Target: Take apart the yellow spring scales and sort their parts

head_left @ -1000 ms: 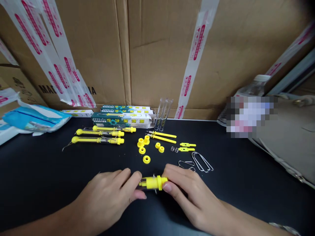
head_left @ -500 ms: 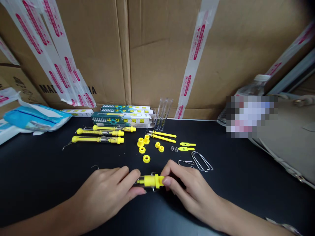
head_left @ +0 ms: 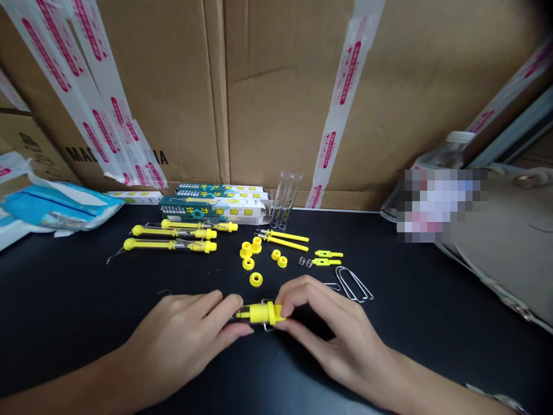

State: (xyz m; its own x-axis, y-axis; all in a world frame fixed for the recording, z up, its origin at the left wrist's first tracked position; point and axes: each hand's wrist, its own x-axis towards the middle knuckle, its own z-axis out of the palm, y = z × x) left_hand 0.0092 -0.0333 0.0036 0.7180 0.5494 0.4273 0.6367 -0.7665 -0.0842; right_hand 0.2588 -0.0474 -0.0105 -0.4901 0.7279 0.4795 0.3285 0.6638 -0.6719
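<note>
My hands meet over a short yellow-capped clear tube (head_left: 261, 313) on the black tabletop (head_left: 82, 323), with a thin wire loop around its middle. My left hand (head_left: 185, 328) grips its clear left end, and my right hand (head_left: 324, 323) pinches the yellow collar from above and below. Fingers hide part of the tube. A small wire hook (head_left: 163, 292) lies beyond my left hand. Farther ahead are several assembled yellow spring scales (head_left: 170, 245), yellow rings (head_left: 256, 279), yellow rods (head_left: 285, 241), small springs (head_left: 305, 261) and wire loops (head_left: 352, 285).
Printed boxes (head_left: 211, 210) and clear tubes (head_left: 286, 199) stand against taped cardboard cartons (head_left: 276, 104). A blue plastic bag (head_left: 60, 208) lies at the left. A water bottle (head_left: 449, 151) and a beige bag (head_left: 505, 259) sit at the right, partly behind a blurred patch.
The tube has shifted left and slightly farther from me in both hands. My right fingers now curl more closely over the yellow collar.
</note>
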